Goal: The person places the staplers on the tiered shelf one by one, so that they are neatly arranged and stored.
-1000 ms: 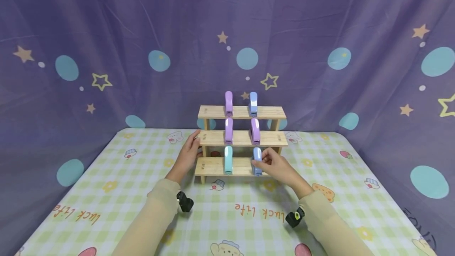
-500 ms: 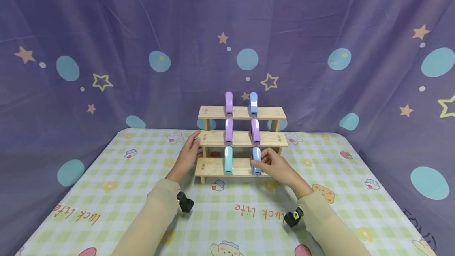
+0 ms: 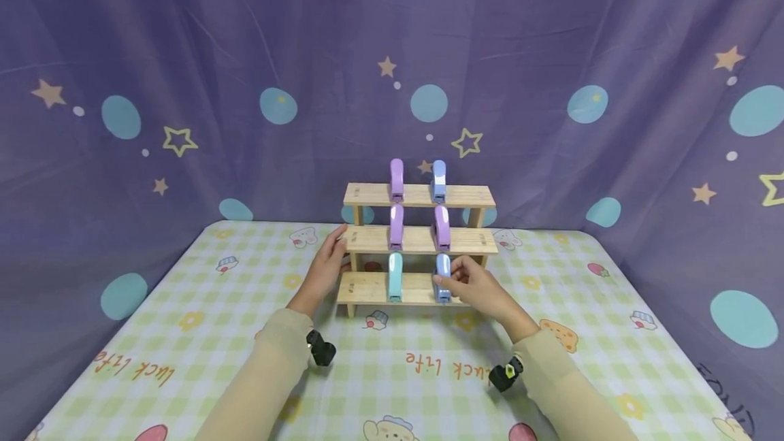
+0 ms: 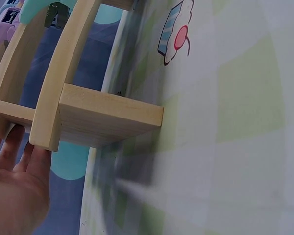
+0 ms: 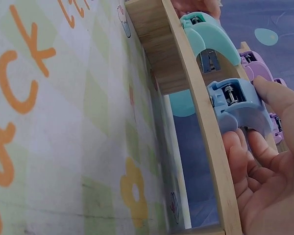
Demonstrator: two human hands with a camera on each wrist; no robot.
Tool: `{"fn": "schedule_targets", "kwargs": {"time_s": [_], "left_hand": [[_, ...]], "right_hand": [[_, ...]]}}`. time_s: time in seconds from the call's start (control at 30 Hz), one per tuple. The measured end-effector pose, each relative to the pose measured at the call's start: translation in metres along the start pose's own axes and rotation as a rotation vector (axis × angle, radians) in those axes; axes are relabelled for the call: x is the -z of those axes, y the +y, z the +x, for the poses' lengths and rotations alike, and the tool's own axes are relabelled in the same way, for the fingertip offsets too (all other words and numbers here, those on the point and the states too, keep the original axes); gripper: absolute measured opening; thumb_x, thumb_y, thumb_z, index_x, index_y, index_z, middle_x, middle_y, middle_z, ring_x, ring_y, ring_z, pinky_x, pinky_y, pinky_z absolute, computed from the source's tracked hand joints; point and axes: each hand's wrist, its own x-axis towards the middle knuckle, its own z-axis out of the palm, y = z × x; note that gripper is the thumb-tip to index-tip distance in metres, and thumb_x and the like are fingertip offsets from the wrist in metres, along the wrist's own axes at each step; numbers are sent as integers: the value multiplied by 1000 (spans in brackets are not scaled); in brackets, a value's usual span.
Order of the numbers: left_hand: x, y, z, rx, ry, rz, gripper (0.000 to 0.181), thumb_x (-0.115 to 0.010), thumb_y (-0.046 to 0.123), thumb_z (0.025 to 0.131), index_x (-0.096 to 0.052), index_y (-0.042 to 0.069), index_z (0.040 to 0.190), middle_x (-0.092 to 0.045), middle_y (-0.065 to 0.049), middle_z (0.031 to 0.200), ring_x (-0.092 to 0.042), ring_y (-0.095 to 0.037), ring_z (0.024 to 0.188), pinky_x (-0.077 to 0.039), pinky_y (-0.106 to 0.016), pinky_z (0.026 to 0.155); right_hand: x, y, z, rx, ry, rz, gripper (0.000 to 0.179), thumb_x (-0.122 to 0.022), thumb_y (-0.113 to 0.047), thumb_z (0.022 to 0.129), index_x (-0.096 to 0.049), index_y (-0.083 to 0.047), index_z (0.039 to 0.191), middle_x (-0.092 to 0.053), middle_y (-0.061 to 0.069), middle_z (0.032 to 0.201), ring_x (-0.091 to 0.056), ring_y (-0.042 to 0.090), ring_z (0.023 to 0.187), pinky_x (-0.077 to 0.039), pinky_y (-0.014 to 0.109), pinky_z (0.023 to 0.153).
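Note:
A three-step wooden display rack (image 3: 367, 287) bears several small staplers, two on each step. In the head view, my right hand (image 3: 480, 286) pinches the blue stapler (image 3: 443, 278) at the right of the lowest step, thumb on one side and fingers on the other. The right wrist view shows a spring inside this blue stapler (image 5: 237, 100). Left of it is a teal stapler (image 3: 395, 278). My left hand (image 3: 324, 267) touches the rack's left end near the middle step, its fingers (image 4: 36, 161) fairly straight against the wood in the left wrist view.
Two purple staplers (image 3: 397, 226) occupy the middle step. On the top step are another purple one (image 3: 397, 179) and another blue one (image 3: 438, 181). A checked cloth (image 3: 245, 332) covers the table, and a purple curtain (image 3: 294, 169) hangs close behind the rack.
The blue stapler shifts very slightly under my right hand between the frames. My left hand stays at the rack's end, and the head view drifts a little.

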Motion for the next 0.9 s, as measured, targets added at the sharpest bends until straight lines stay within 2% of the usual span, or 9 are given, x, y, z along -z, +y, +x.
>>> {"fn": "schedule_targets", "kwargs": {"time_s": [0.2, 0.4, 0.67, 0.73, 0.9], "left_hand": [[-1, 0, -1, 4, 6, -5, 49, -34, 30, 112, -28, 21, 160, -37, -19, 153, -43, -37, 136, -43, -53, 108], [-1, -1, -1, 9, 19, -3, 48, -35, 31, 112, -30, 22, 159, -38, -18, 153, -44, -37, 136, -44, -52, 107], [0, 30, -13, 54, -35, -39, 50, -34, 20, 112, -24, 13, 160, -33, -25, 154, -38, -41, 139, -38, -57, 111], [1, 28, -12, 51, -39, -39, 50, -34, 20, 112, -23, 12, 160, -33, -25, 153, -38, -42, 139, -38, -57, 111], [2, 8, -4, 41, -24, -34, 50, -36, 26, 112, -26, 16, 160, -37, -23, 152, -41, -40, 138, -41, -54, 110]], "right_hand": [[2, 1, -2, -4, -3, 3, 42, -72, -43, 94, -54, -8, 108, -59, 7, 91, -56, 19, 76, -51, 30, 66], [8, 3, -6, 0, -13, 43, 42, -71, -38, 96, -54, -4, 116, -64, 10, 98, -64, 22, 82, -58, 34, 74], [28, 11, -13, -1, -5, 71, 37, -67, -30, 99, -54, 1, 115, -65, 14, 97, -65, 23, 81, -60, 33, 72], [34, 12, -16, 5, 3, 70, 35, -67, -28, 100, -55, 1, 115, -65, 15, 97, -65, 22, 81, -60, 32, 71], [52, 18, -25, 7, 21, 49, 34, -65, -27, 101, -55, 2, 116, -66, 16, 101, -65, 24, 85, -59, 32, 73]]}}
